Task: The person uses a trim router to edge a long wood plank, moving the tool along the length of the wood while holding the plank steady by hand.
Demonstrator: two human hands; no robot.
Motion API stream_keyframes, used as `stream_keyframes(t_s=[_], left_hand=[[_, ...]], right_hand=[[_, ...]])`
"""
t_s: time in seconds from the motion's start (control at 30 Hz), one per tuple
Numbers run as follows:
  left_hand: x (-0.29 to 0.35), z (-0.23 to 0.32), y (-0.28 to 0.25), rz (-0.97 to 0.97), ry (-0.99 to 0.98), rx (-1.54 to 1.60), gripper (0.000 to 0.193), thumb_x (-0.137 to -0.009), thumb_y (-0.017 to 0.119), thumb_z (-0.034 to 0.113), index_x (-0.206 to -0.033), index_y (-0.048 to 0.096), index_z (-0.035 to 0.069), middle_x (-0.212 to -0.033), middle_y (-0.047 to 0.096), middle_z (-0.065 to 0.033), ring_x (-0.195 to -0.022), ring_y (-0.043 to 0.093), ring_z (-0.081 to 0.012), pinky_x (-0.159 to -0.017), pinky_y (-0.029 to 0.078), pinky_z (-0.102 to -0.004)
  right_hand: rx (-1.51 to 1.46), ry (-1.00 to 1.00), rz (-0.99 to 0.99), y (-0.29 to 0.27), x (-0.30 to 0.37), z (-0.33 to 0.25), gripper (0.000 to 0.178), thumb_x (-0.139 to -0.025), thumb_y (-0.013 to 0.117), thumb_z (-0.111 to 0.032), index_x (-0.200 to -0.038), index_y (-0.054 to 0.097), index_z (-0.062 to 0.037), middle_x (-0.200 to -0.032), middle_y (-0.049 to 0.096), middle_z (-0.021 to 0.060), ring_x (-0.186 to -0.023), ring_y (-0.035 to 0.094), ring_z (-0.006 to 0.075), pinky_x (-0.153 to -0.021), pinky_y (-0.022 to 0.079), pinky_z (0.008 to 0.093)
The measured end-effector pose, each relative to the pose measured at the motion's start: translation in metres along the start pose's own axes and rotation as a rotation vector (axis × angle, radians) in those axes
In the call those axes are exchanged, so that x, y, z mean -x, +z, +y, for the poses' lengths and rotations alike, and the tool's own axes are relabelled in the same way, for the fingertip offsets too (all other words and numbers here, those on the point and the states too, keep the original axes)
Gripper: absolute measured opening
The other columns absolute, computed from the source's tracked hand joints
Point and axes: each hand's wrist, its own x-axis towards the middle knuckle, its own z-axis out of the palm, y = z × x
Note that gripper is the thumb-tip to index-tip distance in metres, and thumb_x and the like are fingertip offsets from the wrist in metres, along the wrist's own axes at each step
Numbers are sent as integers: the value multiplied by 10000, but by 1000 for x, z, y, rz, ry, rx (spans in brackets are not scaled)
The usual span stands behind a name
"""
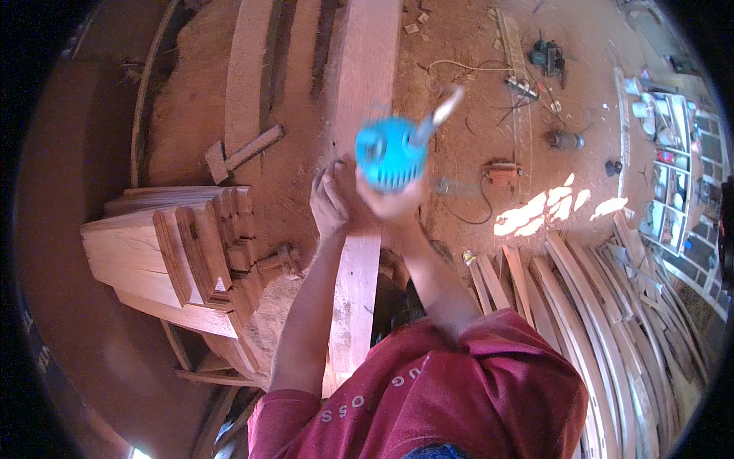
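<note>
A long wooden board (pixel 365 57) runs away from my body through the middle of the view. Over it, my right hand (pixel 394 205) is wrapped round a teal, round-bodied power tool (pixel 390 153), seen from its vented top end. A cord stub sticks out of the tool toward the upper right, blurred. The tool's working end is hidden beneath its body and my hand. My left hand (pixel 330 205) is at the board's left edge, just left of the tool, its fingers bent and close together against the wood.
Left of me is a stack of moulded wooden pieces (pixel 172 260); a hammer-shaped wooden piece (pixel 245 155) lies beyond. Many curved wood strips (pixel 581 306) lean at right. Across the dusty floor are a dark green power tool (pixel 547 57), an orange box-shaped item (pixel 503 174) and cords.
</note>
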Motion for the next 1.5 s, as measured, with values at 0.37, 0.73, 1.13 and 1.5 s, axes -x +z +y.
stream_keyframes(t_s=[0.37, 0.73, 1.13, 1.5], left_hand=[[0, -12, 5, -71, -122, 78, 543, -1102, 297, 332, -1269, 671, -24, -1202, 671, -284, -1133, 622, -464, -1005, 480, -497], [-2, 12, -5, -64, 21, -99, 518, -1101, 281, 304, -1293, 629, -28, -1221, 674, -263, -1164, 591, -480, -1012, 477, -481], [-7, 22, -6, -98, -55, -54, 527, -1103, 282, 294, -1276, 637, -55, -1271, 646, -275, -1211, 593, -455, -1061, 453, -483], [-9, 28, -5, -87, -81, -52, 522, -1096, 306, 297, -1274, 650, -53, -1281, 648, -278, -1228, 593, -451, -1074, 454, -483]], right_hand=[[-23, -157, -8, -13, 54, 32, 812, -703, 907, -405, -1321, 542, -24, -1193, 683, 135, -1054, 687, 264, -921, 559, 426], [168, -338, 122, 24, -34, 69, 937, -628, 951, -494, -1324, 530, -28, -1181, 696, 134, -1023, 707, 293, -890, 582, 440], [-41, -283, 134, 59, -136, 80, 704, -626, 928, -203, -1224, 611, -9, -1098, 720, 113, -975, 721, 257, -890, 582, 400], [72, -356, 212, 86, -212, 100, 746, -609, 945, -324, -1191, 613, 5, -1020, 713, 141, -855, 721, 244, -749, 585, 384]])
